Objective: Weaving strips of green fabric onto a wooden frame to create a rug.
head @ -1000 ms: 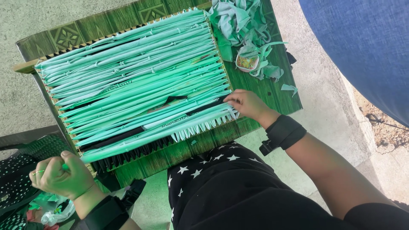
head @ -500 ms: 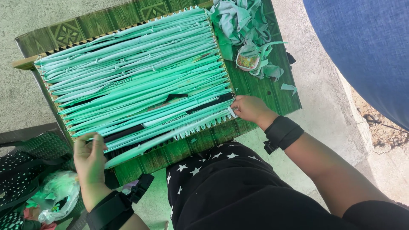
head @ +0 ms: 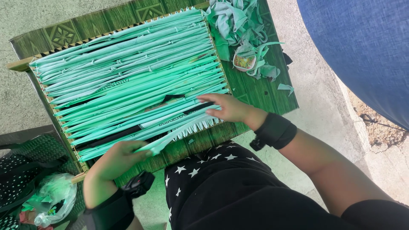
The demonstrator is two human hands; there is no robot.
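A wooden frame point(head: 19, 64) lies on a green patterned table point(head: 264, 91), strung side to side with several mint-green fabric strips point(head: 128, 81). My left hand point(head: 117, 159) is at the frame's near left edge, fingers closed on one loose green strip point(head: 170, 138) that runs right toward my other hand. My right hand point(head: 230, 108) lies flat on the strips at the frame's near right corner, fingers stretched out. Both wrists wear black bands.
A heap of loose green strips point(head: 238, 21) and a small bowl point(head: 243, 61) sit on the table right of the frame. A plastic bag point(head: 55, 198) and a dotted black bag point(head: 21, 170) lie lower left. Blue cloth point(head: 362, 47) fills the upper right.
My left hand rose from beside the bags to the frame's near edge and took hold of a green strip. My right hand slid a little left onto the strips.
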